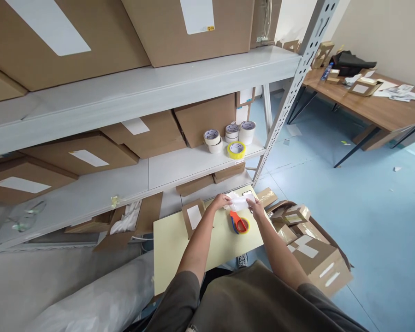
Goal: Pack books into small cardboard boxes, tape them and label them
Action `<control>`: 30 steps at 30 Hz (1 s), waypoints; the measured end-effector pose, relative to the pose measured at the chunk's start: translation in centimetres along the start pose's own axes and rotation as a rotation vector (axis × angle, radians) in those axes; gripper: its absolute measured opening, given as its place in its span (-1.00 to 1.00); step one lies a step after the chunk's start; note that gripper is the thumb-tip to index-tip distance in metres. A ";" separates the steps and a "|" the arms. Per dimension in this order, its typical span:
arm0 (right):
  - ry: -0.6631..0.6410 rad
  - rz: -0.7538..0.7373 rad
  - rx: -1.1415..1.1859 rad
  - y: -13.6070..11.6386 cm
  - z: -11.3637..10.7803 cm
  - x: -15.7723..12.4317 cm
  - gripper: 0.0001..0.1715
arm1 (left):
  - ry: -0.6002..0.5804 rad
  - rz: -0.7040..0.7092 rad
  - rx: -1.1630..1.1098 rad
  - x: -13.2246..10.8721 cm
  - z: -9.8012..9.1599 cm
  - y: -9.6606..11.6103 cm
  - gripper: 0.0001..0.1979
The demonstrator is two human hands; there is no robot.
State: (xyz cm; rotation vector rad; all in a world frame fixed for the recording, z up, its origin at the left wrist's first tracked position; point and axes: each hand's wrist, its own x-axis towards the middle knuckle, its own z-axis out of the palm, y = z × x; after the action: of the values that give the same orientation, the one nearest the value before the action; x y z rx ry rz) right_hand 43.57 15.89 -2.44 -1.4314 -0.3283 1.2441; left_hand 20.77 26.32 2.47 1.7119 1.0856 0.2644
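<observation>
Pinching a crumpled white wrap (240,201) from both sides, the hands held it just above a pale board (183,258) in the head view: the left hand (221,201) narrowed on its left edge, the right hand (256,208) on its right. It looked light and soft, best held by those edges, with a tape dispenser (240,225) just below the fingers.

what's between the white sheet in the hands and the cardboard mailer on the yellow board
The left hand is in the way: it sits between the white sheet and the cardboard mailer, with the left forearm running close beside the mailer. No other object stands between them.
</observation>
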 end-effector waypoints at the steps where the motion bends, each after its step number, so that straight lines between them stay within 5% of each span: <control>1: 0.006 -0.012 -0.010 0.1 0.0 0.0 -0.34 | -0.002 0.002 -0.001 0.0 -0.1 0.1 -0.72; 19: -0.133 -0.018 0.069 0.0 1.3 -2.0 -0.38 | -0.066 0.048 -0.009 -2.4 -2.3 1.1 -0.56; 30: -0.001 0.022 0.206 -0.3 2.1 -2.2 -0.42 | 0.123 0.056 -0.044 -3.8 -1.9 2.0 -0.61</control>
State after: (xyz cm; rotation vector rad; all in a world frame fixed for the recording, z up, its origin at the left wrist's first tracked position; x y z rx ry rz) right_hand 41.14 15.43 -0.68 -1.2610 -0.1799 1.2591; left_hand 18.49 24.54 6.16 1.7066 1.1135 0.4306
